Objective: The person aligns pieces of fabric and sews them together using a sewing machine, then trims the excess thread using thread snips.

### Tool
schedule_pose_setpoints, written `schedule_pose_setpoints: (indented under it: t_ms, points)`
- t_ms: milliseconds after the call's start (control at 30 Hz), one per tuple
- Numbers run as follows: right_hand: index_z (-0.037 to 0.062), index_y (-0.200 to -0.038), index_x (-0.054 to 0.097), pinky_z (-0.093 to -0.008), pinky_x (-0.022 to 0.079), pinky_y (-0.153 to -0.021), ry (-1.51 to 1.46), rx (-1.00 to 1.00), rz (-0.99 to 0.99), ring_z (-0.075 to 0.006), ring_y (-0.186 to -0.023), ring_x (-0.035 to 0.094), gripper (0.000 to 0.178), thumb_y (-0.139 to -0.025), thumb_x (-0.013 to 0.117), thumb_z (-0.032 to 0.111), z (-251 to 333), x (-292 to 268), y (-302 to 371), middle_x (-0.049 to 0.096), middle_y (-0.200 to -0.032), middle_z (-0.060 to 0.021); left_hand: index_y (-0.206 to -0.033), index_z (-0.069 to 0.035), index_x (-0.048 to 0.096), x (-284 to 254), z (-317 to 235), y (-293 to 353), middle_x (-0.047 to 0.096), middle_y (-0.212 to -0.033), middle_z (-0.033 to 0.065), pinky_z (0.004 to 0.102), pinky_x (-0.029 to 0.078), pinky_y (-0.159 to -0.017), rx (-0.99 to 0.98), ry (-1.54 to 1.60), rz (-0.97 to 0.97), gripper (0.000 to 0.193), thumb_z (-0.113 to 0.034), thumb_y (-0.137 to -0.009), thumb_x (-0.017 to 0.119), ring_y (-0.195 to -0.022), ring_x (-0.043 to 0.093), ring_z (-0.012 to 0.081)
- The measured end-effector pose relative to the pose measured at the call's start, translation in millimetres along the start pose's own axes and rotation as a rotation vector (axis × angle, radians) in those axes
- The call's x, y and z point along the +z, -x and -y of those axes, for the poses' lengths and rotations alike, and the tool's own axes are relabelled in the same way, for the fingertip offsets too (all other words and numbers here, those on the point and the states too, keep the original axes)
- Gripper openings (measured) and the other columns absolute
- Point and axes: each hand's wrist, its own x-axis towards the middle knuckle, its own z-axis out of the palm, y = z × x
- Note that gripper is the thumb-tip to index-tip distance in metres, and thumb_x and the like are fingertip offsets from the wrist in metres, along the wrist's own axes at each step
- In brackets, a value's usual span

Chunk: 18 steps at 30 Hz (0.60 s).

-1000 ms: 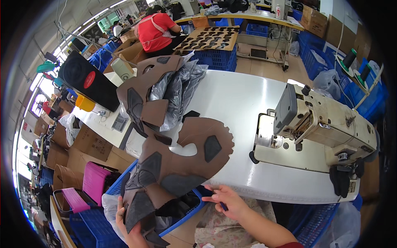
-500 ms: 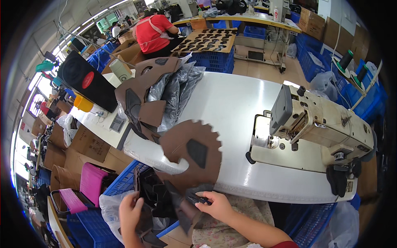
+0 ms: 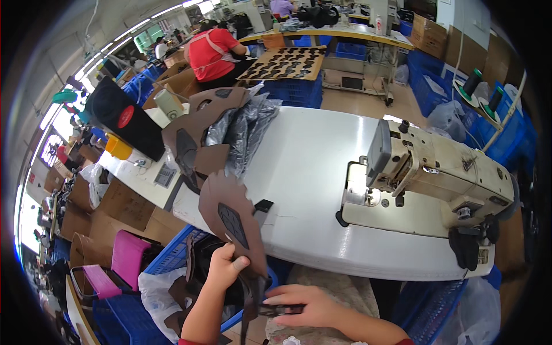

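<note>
A flat brown cut piece [image 3: 221,192] with a notched edge and a dark patch stands tilted over the table's front edge. My left hand [image 3: 224,269] is closed on its left edge, thumb on the near face. Lower down, beside the dark lower end of the piece, is my right hand [image 3: 305,306], its fingers closed round a dark, narrow object [image 3: 282,310] whose kind I cannot make out. Similar brown pieces [image 3: 187,144] lie at the table's left end, next to grey plastic-wrapped bundles [image 3: 247,129].
A sewing machine [image 3: 437,172] stands on the right of the white table [image 3: 310,230]. Below its left front edge is a blue basket [image 3: 172,253] with dark pieces and a plastic bag [image 3: 158,296]. A black box-shaped object [image 3: 129,118] stands far left. A person in red [image 3: 213,52] sits beyond.
My left hand has moved from over the basket up and right onto the brown piece. The piece has turned and shifted left. My right hand has moved lower and slightly right.
</note>
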Motion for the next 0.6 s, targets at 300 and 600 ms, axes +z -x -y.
schedule_pose_setpoints:
  t_ms: [300,600]
  points:
    - [0.0014,-0.125,0.056,-0.0150,0.040,-0.061,-0.616,0.231,-0.216,-0.0019,-0.078,0.054,0.043,-0.085,0.071,0.011,-2.4,-1.2,-1.1,0.063,-0.101,0.0000,-0.095,0.003,0.065,8.1,-8.5,4.1,0.067,-0.083,0.0039,0.0265,0.048,-0.071,-0.058,0.452,0.033,0.047,-0.042,-0.082,0.072,-0.076,0.061,0.0116]
    - [0.0016,-0.123,0.057,-0.0152,0.035,-0.055,-0.605,0.185,-0.125,-0.0002,-0.075,0.053,0.042,-0.085,0.071,0.012,8.4,-7.1,-8.4,0.064,-0.102,0.0012,-0.094,0.003,0.065,14.8,-14.7,5.7,0.066,-0.084,0.0033,0.0252,0.047,-0.071,-0.091,0.442,0.102,0.043,-0.039,-0.087,0.068,-0.078,0.059,0.0103]
